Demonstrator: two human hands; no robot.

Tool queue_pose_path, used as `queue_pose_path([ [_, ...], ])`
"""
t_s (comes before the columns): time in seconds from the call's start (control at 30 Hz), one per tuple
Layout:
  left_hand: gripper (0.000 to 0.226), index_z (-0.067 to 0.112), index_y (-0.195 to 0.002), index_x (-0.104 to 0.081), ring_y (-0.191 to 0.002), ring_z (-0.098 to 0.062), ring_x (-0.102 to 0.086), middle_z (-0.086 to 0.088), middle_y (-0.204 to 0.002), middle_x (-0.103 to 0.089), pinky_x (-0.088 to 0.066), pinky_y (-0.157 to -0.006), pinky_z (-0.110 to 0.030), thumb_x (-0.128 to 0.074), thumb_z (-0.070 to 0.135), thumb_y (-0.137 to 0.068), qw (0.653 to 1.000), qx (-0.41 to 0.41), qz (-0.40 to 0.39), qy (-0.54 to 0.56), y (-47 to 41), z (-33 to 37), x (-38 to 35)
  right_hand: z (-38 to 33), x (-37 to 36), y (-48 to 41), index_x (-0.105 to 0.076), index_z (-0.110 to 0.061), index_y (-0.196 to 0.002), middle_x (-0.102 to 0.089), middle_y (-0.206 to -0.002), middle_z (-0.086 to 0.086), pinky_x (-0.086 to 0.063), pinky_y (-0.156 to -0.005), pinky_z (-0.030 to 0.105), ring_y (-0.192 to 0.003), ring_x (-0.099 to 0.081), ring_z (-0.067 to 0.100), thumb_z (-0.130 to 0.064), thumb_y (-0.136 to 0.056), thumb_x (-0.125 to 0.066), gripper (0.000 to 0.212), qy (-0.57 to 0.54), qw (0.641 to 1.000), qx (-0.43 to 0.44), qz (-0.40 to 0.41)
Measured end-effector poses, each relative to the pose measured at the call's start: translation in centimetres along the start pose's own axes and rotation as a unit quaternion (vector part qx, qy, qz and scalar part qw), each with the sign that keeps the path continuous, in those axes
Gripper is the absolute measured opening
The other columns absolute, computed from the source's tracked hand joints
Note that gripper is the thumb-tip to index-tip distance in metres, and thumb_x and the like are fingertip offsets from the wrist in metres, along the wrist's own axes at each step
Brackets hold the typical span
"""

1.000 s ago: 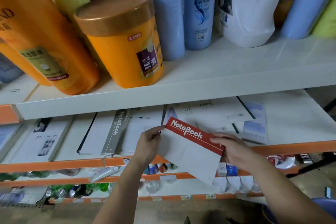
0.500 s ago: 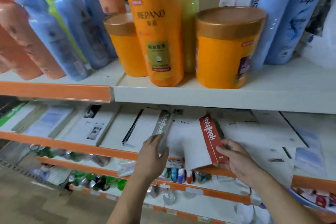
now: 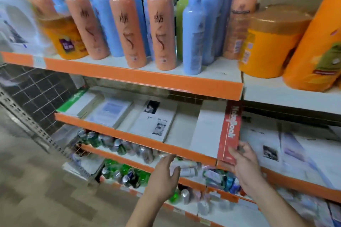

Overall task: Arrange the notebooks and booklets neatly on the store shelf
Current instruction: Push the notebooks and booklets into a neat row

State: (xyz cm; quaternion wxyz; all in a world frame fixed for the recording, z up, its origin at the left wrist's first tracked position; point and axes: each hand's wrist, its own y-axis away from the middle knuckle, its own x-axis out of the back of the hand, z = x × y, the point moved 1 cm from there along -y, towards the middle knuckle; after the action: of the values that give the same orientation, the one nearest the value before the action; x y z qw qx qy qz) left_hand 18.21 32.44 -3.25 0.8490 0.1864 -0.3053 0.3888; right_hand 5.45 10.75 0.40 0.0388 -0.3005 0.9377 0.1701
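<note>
One view only, head camera. Change since half a second ago: the left hand (image 3: 163, 177) has let go of the notebook (image 3: 208, 129) and hangs below the shelf lip (image 3: 129, 137), fingers loose and spread, holding nothing. The right hand (image 3: 245, 166) alone pinches the near end of the red title band. The notebook now sits squared, band running front to back, in the gap between the photo-cover booklet (image 3: 153, 121) and the blurred pile (image 3: 287, 153) on the right. Its near end overhangs the lip. Flat down or not: cannot tell.

Judgement: placement nearly done, a push inward remains. Room beside the cover looks narrow. The upper shelf (image 3: 147, 79) overhead limits lift, so slide low.
</note>
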Motion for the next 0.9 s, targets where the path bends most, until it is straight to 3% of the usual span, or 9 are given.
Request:
queue_pose_path([
  [0.2, 0.048, 0.033, -0.147, -0.044, -0.12, -0.004, -0.054, 0.01, -0.14, -0.054, -0.052, -0.1, -0.035, -0.053, 0.04, -0.101, 0.998, 0.038, 0.012, 0.052, -2.3, -2.6, 1.3, 2.4, -1.7, -0.9, -0.06, -0.019, -0.117, -0.074, -0.11, 0.008, -0.06, -0.085, 0.05, -0.095, -0.074, 0.028, -0.006, -0.097, -0.059, 0.024, 0.022, 0.996, -0.08, -0.042],
  [0.37, 0.048, 0.026, -0.148, -0.044, -0.128, -0.01, -0.051, 0.006, -0.144, -0.051, -0.046, -0.103, -0.034, -0.05, 0.039, -0.103, 0.998, 0.039, 0.01, -0.053, -4.7, -3.4, 4.9, 1.3, -6.4, -4.5, -0.06, -0.013, -0.118, -0.073, -0.112, 0.011, -0.058, -0.085, 0.05, -0.094, -0.074, 0.028, -0.004, -0.098, -0.058, 0.022, -0.025, 0.992, -0.093, -0.088],
  [0.47, 0.051, 0.023, -0.15, -0.042, -0.131, -0.018, -0.049, 0.002, -0.145, -0.049, -0.047, -0.101, -0.037, -0.046, 0.042, -0.103, 0.989, 0.037, 0.017, -0.142, -6.4, -3.9, 8.0, 0.0, -10.6, -6.8, -0.061, -0.015, -0.116, -0.071, -0.115, 0.013, -0.061, -0.076, 0.044, -0.097, -0.072, 0.028, -0.005, -0.098, -0.058, 0.022, -0.064, 0.983, -0.102, -0.136],
  [0.6, 0.053, 0.025, -0.151, -0.04, -0.13, -0.017, -0.05, 0.001, -0.147, -0.049, -0.046, -0.102, -0.036, -0.047, 0.045, -0.103, 0.985, 0.062, 0.045, -0.152, -8.4, -4.3, 11.2, -1.2, -14.3, -8.8, -0.059, -0.009, -0.125, -0.068, -0.12, 0.014, -0.061, -0.071, 0.04, -0.101, -0.069, 0.03, -0.003, -0.095, -0.058, 0.03, -0.155, 0.961, -0.124, -0.194],
  [0.73, 0.055, 0.022, -0.152, -0.04, -0.128, -0.022, -0.052, -0.001, -0.146, -0.05, -0.046, -0.101, -0.038, -0.046, 0.045, -0.103, 0.971, 0.052, 0.065, -0.225, -9.4, -5.8, 13.8, 0.2, -17.1, -9.3, -0.056, -0.015, -0.129, -0.072, -0.114, 0.015, -0.061, -0.078, 0.047, -0.092, -0.073, 0.034, 0.001, -0.096, -0.059, 0.037, -0.051, 0.967, -0.126, -0.216],
  [0.8, 0.054, 0.023, -0.152, -0.04, -0.128, -0.021, -0.051, 0.0, -0.146, -0.049, -0.046, -0.1, -0.038, -0.046, 0.045, -0.103, 0.971, 0.057, 0.071, -0.221, -10.1, -7.1, 15.3, 1.3, -18.9, -9.3, -0.056, -0.017, -0.128, -0.074, -0.112, 0.014, -0.059, -0.083, 0.05, -0.093, -0.074, 0.033, 0.001, -0.095, -0.061, 0.038, -0.015, 0.97, -0.119, -0.213],
  [0.9, 0.053, 0.024, -0.151, -0.042, -0.13, -0.02, -0.051, 0.001, -0.148, -0.048, -0.046, -0.103, -0.04, -0.048, 0.045, -0.102, 0.979, 0.064, 0.066, -0.18, -11.2, -9.6, 17.9, 2.3, -22.1, -9.4, -0.058, -0.02, -0.126, -0.073, -0.111, 0.012, -0.059, -0.079, 0.047, -0.09, -0.074, 0.031, -0.001, -0.093, -0.063, 0.038, -0.001, 0.976, -0.113, -0.188],
])
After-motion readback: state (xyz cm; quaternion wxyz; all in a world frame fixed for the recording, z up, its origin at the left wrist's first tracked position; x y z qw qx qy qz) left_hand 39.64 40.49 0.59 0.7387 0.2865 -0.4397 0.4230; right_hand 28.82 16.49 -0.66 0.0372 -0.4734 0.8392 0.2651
